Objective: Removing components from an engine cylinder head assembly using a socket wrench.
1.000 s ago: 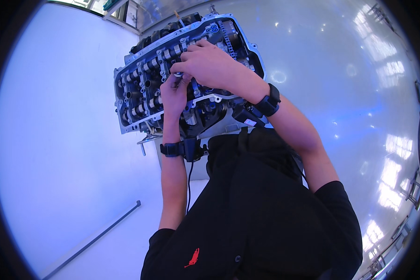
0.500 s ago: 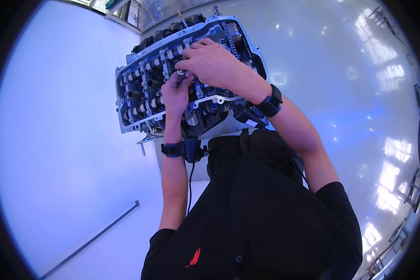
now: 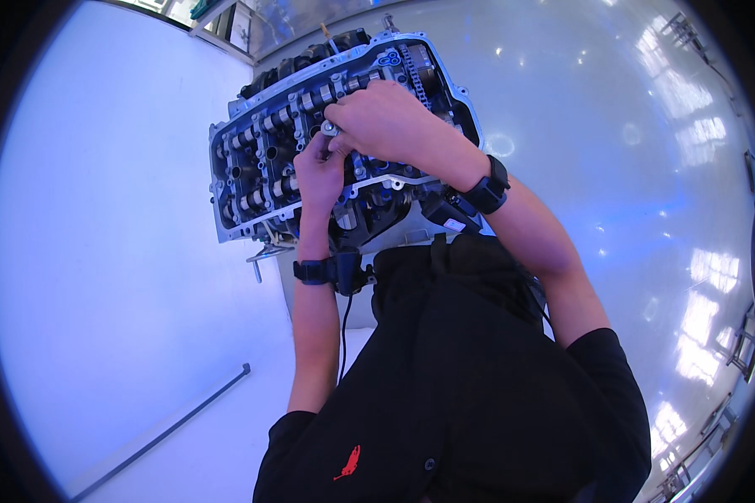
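An engine (image 3: 226, 220) with its top uncovered stands in front of me, its camshafts (image 3: 249, 196) and timing chain (image 3: 413, 74) exposed. Over the middle of it my two hands meet. Between them shows a small round metal part (image 3: 329, 128), too little of it visible to tell its kind. Thumb and fingers of my left hand (image 3: 317, 172) close on this part from the near side. My right hand (image 3: 382, 120) is curled, its fingertips at the same part; whatever its palm holds is hidden.
A crank handle (image 3: 257, 270) sticks out at the engine's near left corner. Black bands circle both wrists, and a cable (image 3: 344, 331) runs from the left one. On the left, a long dark bar (image 3: 164, 432) lies along the pale surface.
My right hand's fingers have curled in more tightly, and the hand sits slightly lower. The left hand has shifted a little to the right. More of the round metal part shows.
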The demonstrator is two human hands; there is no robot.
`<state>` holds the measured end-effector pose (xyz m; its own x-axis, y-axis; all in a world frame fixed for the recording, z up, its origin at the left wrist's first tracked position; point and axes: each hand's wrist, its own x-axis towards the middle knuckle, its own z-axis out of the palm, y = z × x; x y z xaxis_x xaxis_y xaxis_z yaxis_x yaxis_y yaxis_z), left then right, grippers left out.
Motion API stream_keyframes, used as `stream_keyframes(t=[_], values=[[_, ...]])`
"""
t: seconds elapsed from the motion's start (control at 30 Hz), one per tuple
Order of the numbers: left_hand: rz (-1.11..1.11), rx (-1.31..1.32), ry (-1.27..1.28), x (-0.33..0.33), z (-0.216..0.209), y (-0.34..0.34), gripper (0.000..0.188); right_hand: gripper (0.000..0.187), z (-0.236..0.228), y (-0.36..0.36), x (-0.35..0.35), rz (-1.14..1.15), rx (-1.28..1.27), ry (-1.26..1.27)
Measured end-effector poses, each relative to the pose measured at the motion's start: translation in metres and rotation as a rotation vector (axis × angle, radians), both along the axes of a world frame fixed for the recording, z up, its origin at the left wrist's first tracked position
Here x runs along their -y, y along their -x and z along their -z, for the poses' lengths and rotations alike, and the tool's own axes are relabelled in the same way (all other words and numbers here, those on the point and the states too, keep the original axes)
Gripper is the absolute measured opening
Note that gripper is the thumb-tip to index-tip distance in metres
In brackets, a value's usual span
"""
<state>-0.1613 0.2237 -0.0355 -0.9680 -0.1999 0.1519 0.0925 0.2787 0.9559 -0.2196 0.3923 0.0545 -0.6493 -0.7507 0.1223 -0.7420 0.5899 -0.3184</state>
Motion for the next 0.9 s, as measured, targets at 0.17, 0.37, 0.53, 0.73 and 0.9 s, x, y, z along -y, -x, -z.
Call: stream_keyframes(t=[0.17,0.37,0.53,0.73,0.9], values=[[-0.047,-0.023,0.137,-0.002,0.0,0.001,0.019,0.023,0.022,0.004,-0.006,-0.061,-0.214,0.186],[0.075,-0.114,0.081,0.002,0.006,0.006,0.024,0.028,0.025,0.01,-0.005,-0.057,-0.33,0.209],[-0.03,-0.063,0.271,-0.005,-0.004,0.001,0.026,0.029,0.017,0.001,-0.006,-0.076,-0.084,0.128],[0.037,-0.076,0.149,-0.001,-0.001,0.003,0.024,0.039,0.03,0.008,-0.009,-0.021,-0.372,0.248],[-0.037,-0.063,0.194,-0.006,-0.006,0.001,0.025,0.042,0.027,0.003,-0.003,-0.08,-0.251,0.272]])
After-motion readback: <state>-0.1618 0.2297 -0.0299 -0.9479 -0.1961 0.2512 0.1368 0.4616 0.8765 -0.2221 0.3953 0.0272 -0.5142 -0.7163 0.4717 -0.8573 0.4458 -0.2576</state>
